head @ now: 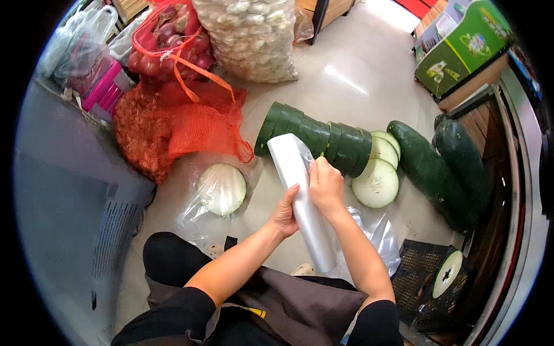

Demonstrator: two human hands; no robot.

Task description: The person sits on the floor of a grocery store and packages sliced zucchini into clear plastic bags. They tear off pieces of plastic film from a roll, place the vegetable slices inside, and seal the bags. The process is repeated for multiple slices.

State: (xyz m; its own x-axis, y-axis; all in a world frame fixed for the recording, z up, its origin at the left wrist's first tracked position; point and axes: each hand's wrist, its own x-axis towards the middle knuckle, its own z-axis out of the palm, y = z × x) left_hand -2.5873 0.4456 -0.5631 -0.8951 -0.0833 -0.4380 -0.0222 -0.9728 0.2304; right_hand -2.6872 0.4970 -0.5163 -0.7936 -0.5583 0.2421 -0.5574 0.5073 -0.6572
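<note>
My left hand (pixel 285 213) grips a roll of clear plastic bags (pixel 308 216) near its middle, held slanting before me. At the roll's upper right side, my right hand (pixel 326 184) pinches the edge of the plastic film. Beyond the roll, thick slices of dark green winter melon (pixel 303 129) stand in a row on the floor. Pale round slices (pixel 375 184) lean or lie at the row's right end. One cut slice (pixel 222 189) lies on the floor to the left under clear plastic. Loose clear plastic (pixel 383 240) is beside my right forearm.
Whole winter melons (pixel 426 173) lie at the right, near a black plastic crate (pixel 407 259) with a cut piece (pixel 447 274). Red mesh sacks (pixel 203 129), one with onions, and a sack of garlic (pixel 259 39) stand beyond at the left. A grey appliance (pixel 78 173) borders the left side.
</note>
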